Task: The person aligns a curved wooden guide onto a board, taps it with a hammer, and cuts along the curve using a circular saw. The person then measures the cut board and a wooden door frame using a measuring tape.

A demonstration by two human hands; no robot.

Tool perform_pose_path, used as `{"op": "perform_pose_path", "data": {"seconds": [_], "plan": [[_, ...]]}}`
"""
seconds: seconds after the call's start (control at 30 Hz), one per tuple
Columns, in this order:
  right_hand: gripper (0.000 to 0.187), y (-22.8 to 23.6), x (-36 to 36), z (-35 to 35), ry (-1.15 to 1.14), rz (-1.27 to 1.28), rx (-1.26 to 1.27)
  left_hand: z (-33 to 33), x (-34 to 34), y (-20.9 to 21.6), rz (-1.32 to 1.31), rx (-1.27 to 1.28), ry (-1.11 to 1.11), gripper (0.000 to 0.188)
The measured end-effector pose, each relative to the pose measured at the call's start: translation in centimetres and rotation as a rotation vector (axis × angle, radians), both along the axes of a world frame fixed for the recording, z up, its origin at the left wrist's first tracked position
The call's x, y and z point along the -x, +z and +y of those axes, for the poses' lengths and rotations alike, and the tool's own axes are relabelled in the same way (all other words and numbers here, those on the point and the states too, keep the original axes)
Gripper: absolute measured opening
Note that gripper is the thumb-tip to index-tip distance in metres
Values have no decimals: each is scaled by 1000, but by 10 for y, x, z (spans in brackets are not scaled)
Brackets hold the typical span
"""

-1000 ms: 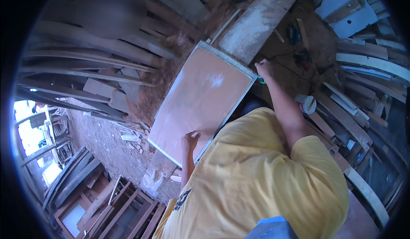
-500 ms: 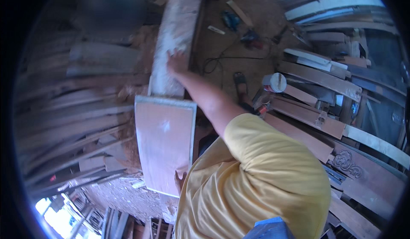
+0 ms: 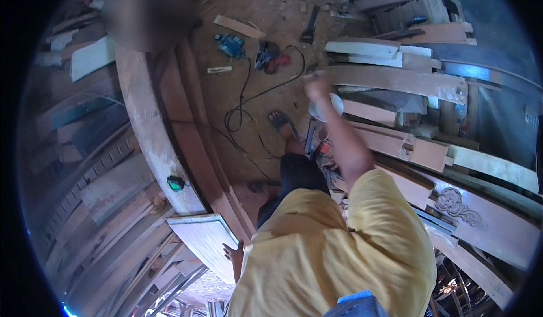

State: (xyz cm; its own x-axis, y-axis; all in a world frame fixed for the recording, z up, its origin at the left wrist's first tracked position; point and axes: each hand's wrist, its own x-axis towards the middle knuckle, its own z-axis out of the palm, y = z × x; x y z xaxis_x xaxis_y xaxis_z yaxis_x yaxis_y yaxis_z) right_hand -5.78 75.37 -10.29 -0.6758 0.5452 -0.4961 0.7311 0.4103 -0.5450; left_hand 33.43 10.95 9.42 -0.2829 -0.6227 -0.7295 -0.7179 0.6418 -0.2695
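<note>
My left hand (image 3: 234, 256) lies with fingers apart on the edge of a pale wooden panel (image 3: 205, 236). The panel stands at the near end of a long, whitish, worn plank (image 3: 148, 130). On that plank, close to the panel, rests a green and black tape measure (image 3: 175, 183). My right arm stretches ahead to the right. My right hand (image 3: 317, 85) hangs just beyond a white bucket (image 3: 326, 108), which the forearm partly covers. Motion smears its fingers, so whether it holds anything cannot be made out.
A teal power tool (image 3: 229, 45) and a red and dark power tool (image 3: 272, 58) lie on the dirt floor with looping black cable (image 3: 240, 105). A handsaw (image 3: 309, 27) lies farther off. Stacked boards (image 3: 396, 85) fill the right; more timber (image 3: 121, 187) lies left.
My right hand has left the plank and swung right to the bucket. The tape measure now shows on the plank. My view has turned rightward; my left hand stays on the panel.
</note>
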Motion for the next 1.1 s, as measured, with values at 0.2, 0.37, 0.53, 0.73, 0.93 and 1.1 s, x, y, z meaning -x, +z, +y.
{"op": "perform_pose_path", "data": {"seconds": [0.2,0.37,0.53,0.73,0.93,1.1], "plan": [[73,-66,-61,359,-633,98,-213,-11,34,18,-94,1,-184,125],[60,-104,-41,404,-670,95,6,31,71,74,-211,-21,-143,118],[41,-134,-6,380,-763,203,199,50,87,107,-156,96,-190,104],[40,-55,33,351,-330,265,-404,70,107,95,53,19,-250,94],[35,148,0,261,292,470,-518,109,124,58,383,-122,-450,87],[27,346,-55,173,322,947,-1006,175,206,78,755,-291,-626,87]]}}
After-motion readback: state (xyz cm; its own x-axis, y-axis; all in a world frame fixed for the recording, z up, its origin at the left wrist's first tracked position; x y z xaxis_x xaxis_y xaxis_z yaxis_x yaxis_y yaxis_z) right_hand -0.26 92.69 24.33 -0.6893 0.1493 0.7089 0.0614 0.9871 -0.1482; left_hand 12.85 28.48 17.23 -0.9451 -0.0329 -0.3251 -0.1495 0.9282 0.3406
